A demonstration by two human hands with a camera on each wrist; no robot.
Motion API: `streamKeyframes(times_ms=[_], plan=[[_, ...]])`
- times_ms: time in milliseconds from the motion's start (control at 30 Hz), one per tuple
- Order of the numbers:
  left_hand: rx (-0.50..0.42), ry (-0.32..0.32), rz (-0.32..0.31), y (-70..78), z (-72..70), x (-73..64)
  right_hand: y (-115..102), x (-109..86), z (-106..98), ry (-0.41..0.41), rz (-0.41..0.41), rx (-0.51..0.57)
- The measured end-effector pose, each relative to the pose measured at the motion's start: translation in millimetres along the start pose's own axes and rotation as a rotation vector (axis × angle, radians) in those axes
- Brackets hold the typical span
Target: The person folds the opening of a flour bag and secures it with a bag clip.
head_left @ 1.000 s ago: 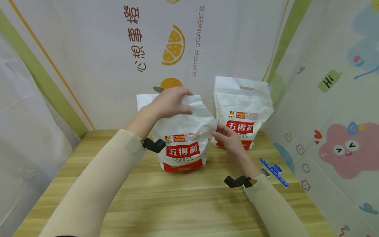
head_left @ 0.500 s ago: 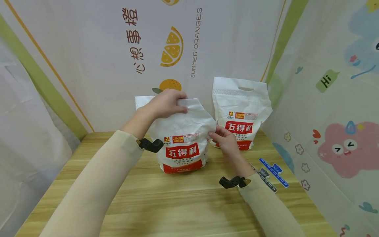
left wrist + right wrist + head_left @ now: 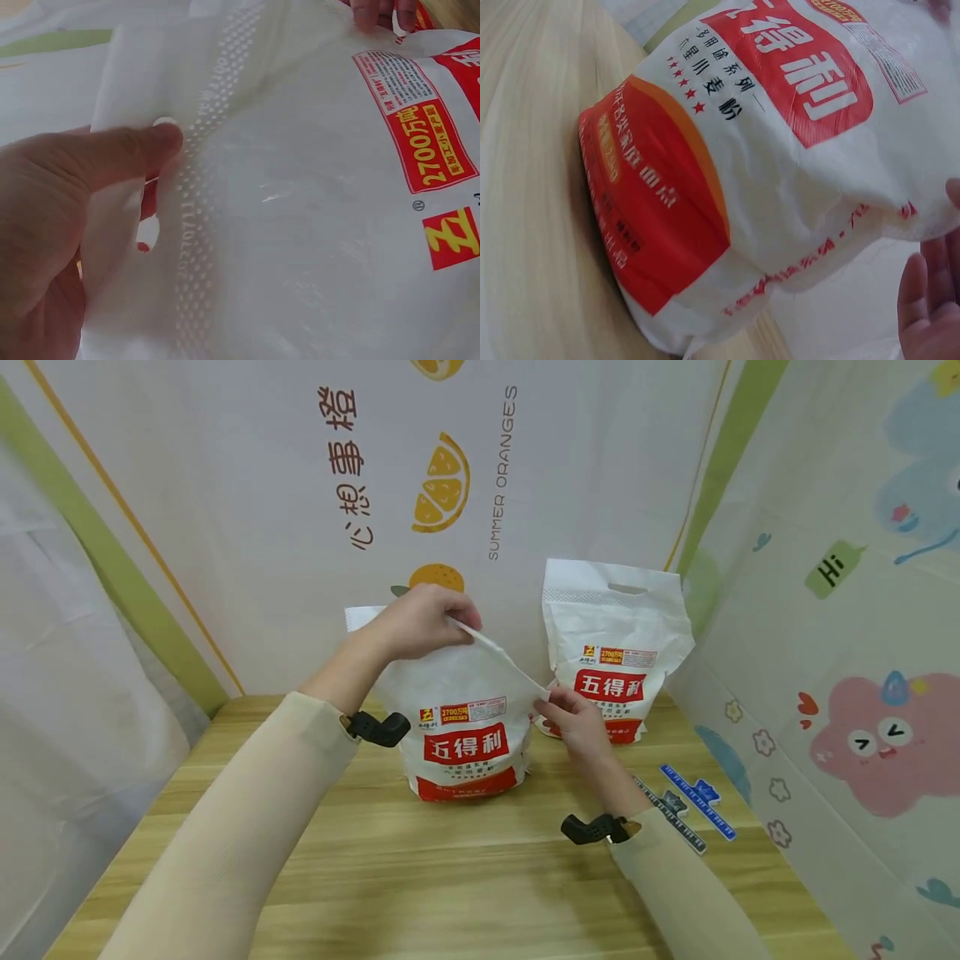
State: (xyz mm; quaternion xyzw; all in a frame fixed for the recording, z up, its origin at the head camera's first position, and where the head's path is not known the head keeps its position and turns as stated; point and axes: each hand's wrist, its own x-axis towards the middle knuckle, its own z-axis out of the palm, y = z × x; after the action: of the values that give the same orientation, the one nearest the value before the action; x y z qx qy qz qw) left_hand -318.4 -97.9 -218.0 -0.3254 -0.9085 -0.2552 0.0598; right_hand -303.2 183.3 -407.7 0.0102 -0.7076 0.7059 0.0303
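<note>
A white flour bag (image 3: 465, 693) with red printing stands upright on the wooden table. My left hand (image 3: 423, 622) grips its top band; in the left wrist view the thumb (image 3: 142, 150) lies on the front by the handle hole, with fingers behind. The right part of the top slopes down in a fold towards my right hand (image 3: 581, 722), which pinches the bag's right side edge. In the right wrist view, fingers (image 3: 915, 292) are at that edge and the bag's base rests on the table.
A second, similar flour bag (image 3: 615, 652) stands behind at the right, its handle hole upright. Two long toothed clips, one blue (image 3: 712, 814) and one black (image 3: 690, 835), lie right of my right forearm. Printed cloth hangs at the back (image 3: 262, 527) and right (image 3: 795, 635).
The bag's upper right corner, which stood up, is now folded over, leaving a slanting edge between both hands. The hands stay in nearly the same places.
</note>
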Motion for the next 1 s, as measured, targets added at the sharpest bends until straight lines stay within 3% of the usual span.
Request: streamKeyframes(times_ms=[133,267,400,567,800,1000], plan=[[-0.079,-0.024,0.053,1.7,-4.6,-1.6,3,-1.2,-8,-0.049,-0.023,0.081],[-0.068,-0.039,0.084,4.1,-5.1,-2.8,2,-1.2,-16,-0.105,-0.043,0.153],[0.006,0.003,0.126,4.9,-0.6,-2.5,0,-0.3,-17,-0.131,-0.059,0.177],[0.185,0.052,0.186,2.8,7.1,-6.4,5,0.2,-15,-0.146,-0.059,0.148],[0.376,-0.006,0.181,-0.7,10.7,-11.3,11,-0.3,-7,-0.173,-0.068,0.08],[0.38,-0.062,0.136,-2.4,12.6,-8.8,9,6.5,3,-0.215,-0.089,0.065]])
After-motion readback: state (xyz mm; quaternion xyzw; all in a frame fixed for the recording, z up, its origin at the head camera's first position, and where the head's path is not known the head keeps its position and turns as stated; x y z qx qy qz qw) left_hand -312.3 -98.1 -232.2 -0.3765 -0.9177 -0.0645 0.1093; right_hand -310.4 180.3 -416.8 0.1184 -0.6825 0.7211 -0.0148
